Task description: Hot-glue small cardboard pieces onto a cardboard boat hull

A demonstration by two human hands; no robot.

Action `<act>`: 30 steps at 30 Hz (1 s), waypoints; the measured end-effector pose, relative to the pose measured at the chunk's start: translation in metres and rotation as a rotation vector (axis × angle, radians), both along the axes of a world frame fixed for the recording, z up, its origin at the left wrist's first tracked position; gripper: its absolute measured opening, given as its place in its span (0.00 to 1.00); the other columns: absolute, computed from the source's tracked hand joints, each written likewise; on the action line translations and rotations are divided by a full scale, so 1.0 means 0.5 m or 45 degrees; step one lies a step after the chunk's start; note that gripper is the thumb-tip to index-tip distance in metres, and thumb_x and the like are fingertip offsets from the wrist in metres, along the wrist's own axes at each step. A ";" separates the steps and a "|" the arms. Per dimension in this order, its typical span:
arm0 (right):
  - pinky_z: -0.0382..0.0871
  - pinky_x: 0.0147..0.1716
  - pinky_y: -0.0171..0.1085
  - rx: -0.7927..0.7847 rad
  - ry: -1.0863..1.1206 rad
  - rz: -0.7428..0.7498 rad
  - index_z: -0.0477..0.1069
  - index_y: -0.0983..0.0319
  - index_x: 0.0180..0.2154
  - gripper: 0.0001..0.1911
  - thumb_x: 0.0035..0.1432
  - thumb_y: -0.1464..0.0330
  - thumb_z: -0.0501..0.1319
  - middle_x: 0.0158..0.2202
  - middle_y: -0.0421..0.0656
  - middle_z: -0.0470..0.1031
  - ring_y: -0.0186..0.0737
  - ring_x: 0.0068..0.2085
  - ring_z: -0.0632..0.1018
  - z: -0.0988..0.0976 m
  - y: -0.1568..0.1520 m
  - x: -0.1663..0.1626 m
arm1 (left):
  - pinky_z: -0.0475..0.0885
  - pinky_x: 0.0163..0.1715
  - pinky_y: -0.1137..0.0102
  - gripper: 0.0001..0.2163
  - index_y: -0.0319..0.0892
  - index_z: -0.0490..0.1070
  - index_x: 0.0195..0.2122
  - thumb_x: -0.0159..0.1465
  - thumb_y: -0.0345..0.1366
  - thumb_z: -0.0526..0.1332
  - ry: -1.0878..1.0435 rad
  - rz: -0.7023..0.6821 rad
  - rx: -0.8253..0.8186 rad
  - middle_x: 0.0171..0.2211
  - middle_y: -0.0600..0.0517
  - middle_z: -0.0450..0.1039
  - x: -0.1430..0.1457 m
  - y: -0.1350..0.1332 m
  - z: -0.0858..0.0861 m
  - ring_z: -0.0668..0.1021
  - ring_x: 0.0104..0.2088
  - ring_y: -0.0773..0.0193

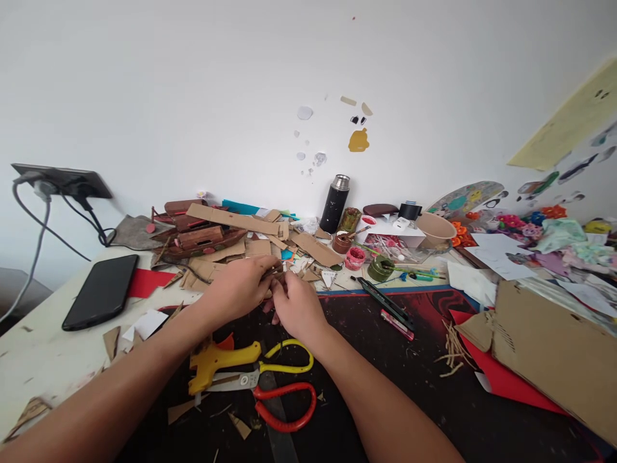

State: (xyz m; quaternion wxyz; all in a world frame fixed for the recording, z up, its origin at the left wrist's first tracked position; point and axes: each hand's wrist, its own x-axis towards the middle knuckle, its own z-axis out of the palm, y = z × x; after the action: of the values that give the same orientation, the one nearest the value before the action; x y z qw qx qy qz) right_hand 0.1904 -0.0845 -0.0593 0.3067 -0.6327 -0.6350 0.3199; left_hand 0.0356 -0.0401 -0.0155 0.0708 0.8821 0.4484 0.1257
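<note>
My two bare hands meet over the middle of a cluttered worktop. My left hand has its grip closed on a small brown cardboard strip, held just above the far edge of a dark cutting mat. Most of the strip is hidden by my fingers. The part that shows runs roughly from 9 to 3 o'clock.

My right hand sits at 4 o'clock from the strip, fingers curled up against it and touching the left fingers. I cannot tell whether this grip pinches the strip or only steadies it. The left hand is the nearer one.

Toward me, at 6 o'clock, lie scissors with a yellow and a red handle, touching a yellow glue gun. A black phone lies at 9 o'clock, a cardboard boat at 11, a black flask at 1, and a big cardboard sheet at 3.
</note>
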 end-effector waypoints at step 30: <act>0.71 0.40 0.39 -0.013 -0.138 0.004 0.75 0.62 0.43 0.10 0.77 0.68 0.57 0.35 0.47 0.83 0.44 0.32 0.83 0.026 -0.007 -0.004 | 0.76 0.42 0.63 0.11 0.47 0.79 0.45 0.67 0.31 0.57 -0.116 -0.015 0.023 0.43 0.45 0.87 -0.003 0.008 -0.020 0.87 0.43 0.48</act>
State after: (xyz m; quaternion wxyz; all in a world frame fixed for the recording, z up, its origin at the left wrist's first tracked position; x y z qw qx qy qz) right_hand 0.1884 -0.0882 -0.0462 0.2681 -0.6496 -0.6501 0.2889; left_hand 0.0341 -0.0364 -0.0257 0.0839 0.8787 0.4385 0.1691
